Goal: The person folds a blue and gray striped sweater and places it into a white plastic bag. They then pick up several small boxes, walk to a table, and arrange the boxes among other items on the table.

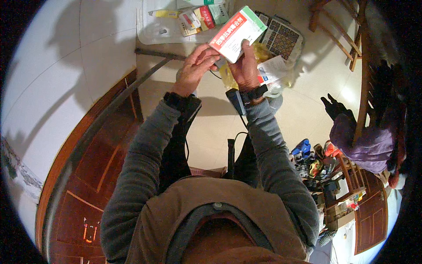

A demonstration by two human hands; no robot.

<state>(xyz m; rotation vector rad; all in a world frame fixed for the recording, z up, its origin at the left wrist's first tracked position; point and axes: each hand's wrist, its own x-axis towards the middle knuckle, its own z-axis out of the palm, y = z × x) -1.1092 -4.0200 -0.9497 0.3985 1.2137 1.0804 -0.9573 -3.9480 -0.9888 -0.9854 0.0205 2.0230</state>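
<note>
My right hand (245,67) grips a white, red and green medicine box (242,31), thumb on its printed face and the other fingers out of sight behind it. The box is tilted, its green end up and to the right. My left hand (194,71) is at the box's lower left corner with curved fingers; whether it touches or holds anything there is unclear. Black straps with devices circle both wrists. Beyond the hands, a white tabletop (153,31) carries a red-and-white carton (205,18), other small packets and a yellow tube-like packet (165,14).
Below my right hand are a yellow plastic bag (227,77), a white printed packet (273,70) and a clear container of brown squares (283,36). A wooden chair (339,29) stands at the right, near several shoes (313,158). A wooden door (89,184) is at the left.
</note>
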